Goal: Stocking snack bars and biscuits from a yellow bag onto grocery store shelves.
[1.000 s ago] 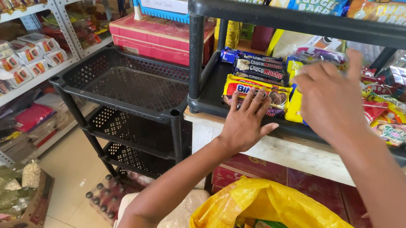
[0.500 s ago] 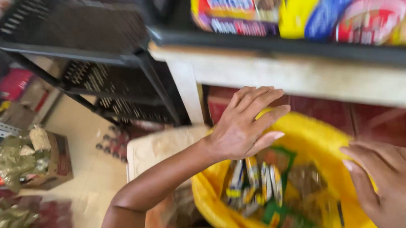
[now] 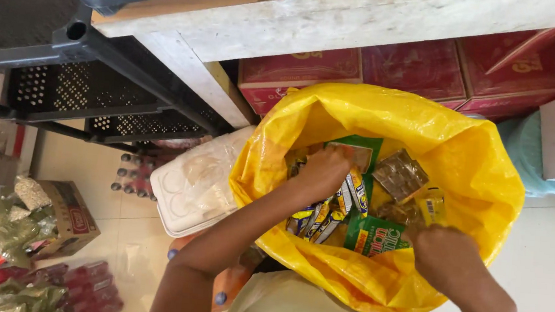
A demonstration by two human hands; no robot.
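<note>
A large yellow plastic bag point(image 3: 468, 164) stands open below me, filled with snack packets. My left hand point(image 3: 321, 171) reaches down into it and rests on several yellow and blue bar packets point(image 3: 325, 216); whether it grips any I cannot tell. My right hand point(image 3: 444, 255) is at the bag's near right side, fingers closed around a green packet point(image 3: 371, 235). A clear packet of brown sweets point(image 3: 400, 175) lies near the bag's middle.
A pale wooden counter edge point(image 3: 341, 22) runs above the bag, with red cartons point(image 3: 423, 68) stacked beneath it. A black plastic rack point(image 3: 85, 88) stands at left. A white foam container point(image 3: 189, 182) sits beside the bag. A cardboard box point(image 3: 71, 216) and bagged goods lie on the tiled floor.
My view dropped from the snack shelf to the yellow bag. Both hands left the shelf and moved down into the bag, the left deep among packets, the right onto the green packet.
</note>
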